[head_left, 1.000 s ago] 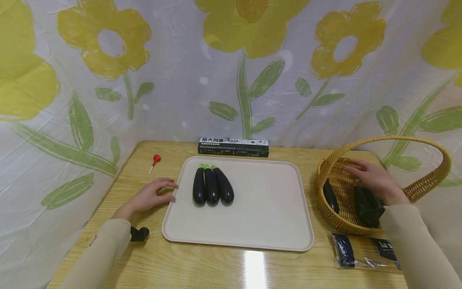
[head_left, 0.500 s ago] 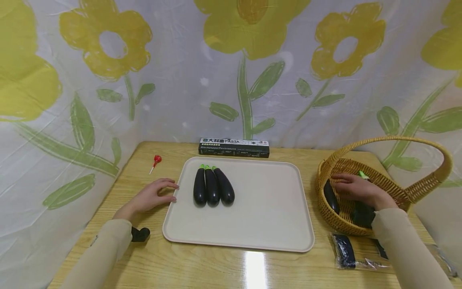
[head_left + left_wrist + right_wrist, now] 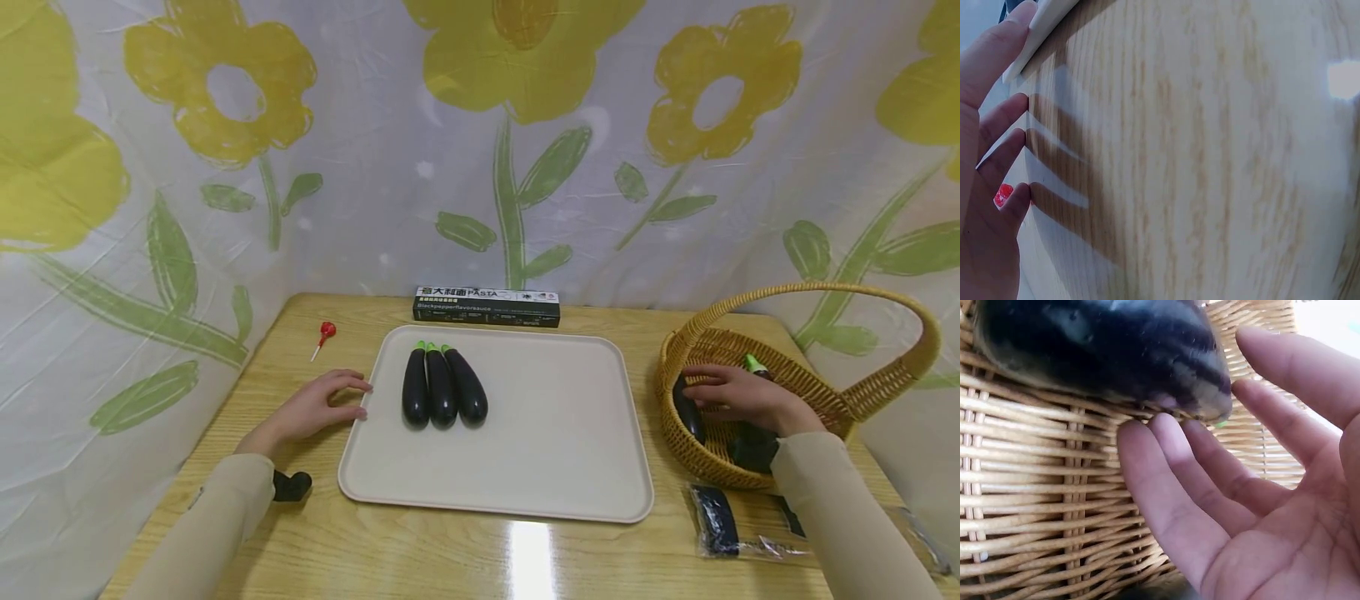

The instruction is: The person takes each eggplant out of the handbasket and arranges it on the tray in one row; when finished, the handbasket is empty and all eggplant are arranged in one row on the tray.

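Note:
My right hand (image 3: 742, 396) is down in the wicker basket (image 3: 701, 467), beside the dark eggplant (image 3: 687, 412) at its left wall. In the right wrist view, the fingers are spread with the tips close to that eggplant (image 3: 1097, 350); whether they touch it I cannot tell. A second eggplant's green stem (image 3: 755, 364) shows behind the hand, its body mostly hidden. On the left, my other hand (image 3: 311, 406) lies with relaxed fingers at the rim of the pale tray (image 3: 555, 433). Three eggplants (image 3: 441, 387) lie side by side on the tray's left part.
A black pasta box (image 3: 486, 307) stands behind the tray. Beyond the left hand lies a red lollipop (image 3: 324, 335). In front of the basket is a clear plastic packet (image 3: 757, 533), partly under the right sleeve. The basket's tall handle (image 3: 817, 287) arches over its opening.
The right hand has shifted left inside the basket, from over the right eggplant to the left one, uncovering a green stem. The left hand has stayed at the tray's edge.

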Tool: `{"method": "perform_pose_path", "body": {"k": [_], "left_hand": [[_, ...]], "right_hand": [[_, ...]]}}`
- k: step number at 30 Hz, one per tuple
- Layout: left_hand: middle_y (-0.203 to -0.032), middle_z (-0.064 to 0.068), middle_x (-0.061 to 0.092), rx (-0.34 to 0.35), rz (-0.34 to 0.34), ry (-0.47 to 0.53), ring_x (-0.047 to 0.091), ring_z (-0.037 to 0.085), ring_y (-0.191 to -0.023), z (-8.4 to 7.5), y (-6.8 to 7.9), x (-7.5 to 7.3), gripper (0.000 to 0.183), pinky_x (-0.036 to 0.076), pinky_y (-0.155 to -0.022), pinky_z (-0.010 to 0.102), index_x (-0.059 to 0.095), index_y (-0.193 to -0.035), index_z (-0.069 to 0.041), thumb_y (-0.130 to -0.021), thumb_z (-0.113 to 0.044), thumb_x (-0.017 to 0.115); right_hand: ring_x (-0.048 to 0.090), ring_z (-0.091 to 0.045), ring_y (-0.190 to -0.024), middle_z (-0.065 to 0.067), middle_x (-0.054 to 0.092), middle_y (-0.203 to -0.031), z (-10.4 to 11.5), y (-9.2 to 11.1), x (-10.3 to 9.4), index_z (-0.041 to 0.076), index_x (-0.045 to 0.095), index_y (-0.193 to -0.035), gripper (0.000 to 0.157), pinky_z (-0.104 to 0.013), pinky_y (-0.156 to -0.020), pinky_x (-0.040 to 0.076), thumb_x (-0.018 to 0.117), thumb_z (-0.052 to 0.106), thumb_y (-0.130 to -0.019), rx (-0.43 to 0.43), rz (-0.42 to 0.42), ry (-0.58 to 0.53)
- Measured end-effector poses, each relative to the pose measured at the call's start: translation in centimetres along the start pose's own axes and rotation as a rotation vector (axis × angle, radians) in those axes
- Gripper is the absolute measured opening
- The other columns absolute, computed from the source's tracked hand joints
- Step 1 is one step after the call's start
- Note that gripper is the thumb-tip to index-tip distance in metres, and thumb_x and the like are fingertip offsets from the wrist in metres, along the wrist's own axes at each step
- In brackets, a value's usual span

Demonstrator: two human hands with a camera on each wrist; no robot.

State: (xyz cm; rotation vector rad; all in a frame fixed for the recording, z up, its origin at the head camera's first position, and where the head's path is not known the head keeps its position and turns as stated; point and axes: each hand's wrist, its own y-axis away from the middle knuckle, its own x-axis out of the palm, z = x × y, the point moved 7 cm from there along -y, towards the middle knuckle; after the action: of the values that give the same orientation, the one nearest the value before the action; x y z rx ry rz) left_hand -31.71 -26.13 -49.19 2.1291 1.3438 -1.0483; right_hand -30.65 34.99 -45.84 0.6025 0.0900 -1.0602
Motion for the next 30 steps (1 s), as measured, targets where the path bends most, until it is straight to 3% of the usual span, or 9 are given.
{"method": "perform_pose_path", "body": {"k": [5, 13, 19, 24, 30], "left_hand": [[-0.137, 0.019, 0.05, -0.002, 0.001, 0.003, 0.041, 0.041, -0.131, 0.0, 0.0, 0.0, 0.043, 0.029, -0.109, 0.06, 0.066, -0.123, -0.012, -0.087, -0.032, 0.075], [-0.137, 0.019, 0.051, -0.003, 0.004, -0.004, 0.042, 0.041, -0.13, -0.1, 0.0, 0.0, 0.043, 0.029, -0.109, 0.06, 0.066, -0.123, -0.012, -0.087, -0.033, 0.075], [-0.138, 0.019, 0.05, -0.011, 0.005, -0.005, 0.041, 0.041, -0.131, 0.0, 0.0, 0.1, 0.043, 0.029, -0.109, 0.061, 0.066, -0.123, -0.012, -0.087, -0.034, 0.075], [-0.137, 0.019, 0.05, -0.011, 0.0, 0.0, 0.041, 0.041, -0.131, 0.0, -0.1, 0.0, 0.042, 0.028, -0.109, 0.06, 0.066, -0.123, -0.012, -0.087, -0.033, 0.075], [-0.137, 0.019, 0.051, -0.007, 0.0, -0.007, 0.041, 0.04, -0.131, 0.0, -0.1, 0.0, 0.043, 0.029, -0.109, 0.06, 0.066, -0.123, -0.012, -0.087, -0.033, 0.075]], "right_hand": [[0.045, -0.036, -0.128, -0.039, 0.025, -0.148, 0.1, -0.2, 0.5, -0.01, 0.014, -0.151, 0.076, -0.048, -0.095, 0.05, 0.058, 0.023, -0.1, 0.003, 0.029, 0.022], [0.048, -0.038, -0.125, -0.039, 0.031, -0.145, -0.1, -0.6, 0.8, -0.008, 0.018, -0.151, 0.076, -0.051, -0.094, 0.05, 0.064, 0.017, -0.096, 0.007, 0.02, 0.022], [0.045, -0.045, -0.126, -0.043, 0.029, -0.144, -0.2, -0.2, 0.1, -0.008, 0.024, -0.149, 0.071, -0.053, -0.09, 0.051, 0.063, 0.019, -0.096, -0.004, 0.003, 0.123], [0.049, -0.04, -0.119, -0.042, 0.033, -0.14, 0.0, 0.0, -0.5, -0.007, 0.032, -0.146, 0.063, -0.046, -0.086, 0.053, 0.061, 0.019, -0.097, -0.029, -0.024, 0.187], [0.051, -0.035, -0.112, -0.039, 0.035, -0.135, 0.3, -0.1, -0.3, -0.009, 0.032, -0.146, 0.067, -0.042, -0.084, 0.053, 0.064, 0.021, -0.095, -0.044, -0.02, 0.205]]}}
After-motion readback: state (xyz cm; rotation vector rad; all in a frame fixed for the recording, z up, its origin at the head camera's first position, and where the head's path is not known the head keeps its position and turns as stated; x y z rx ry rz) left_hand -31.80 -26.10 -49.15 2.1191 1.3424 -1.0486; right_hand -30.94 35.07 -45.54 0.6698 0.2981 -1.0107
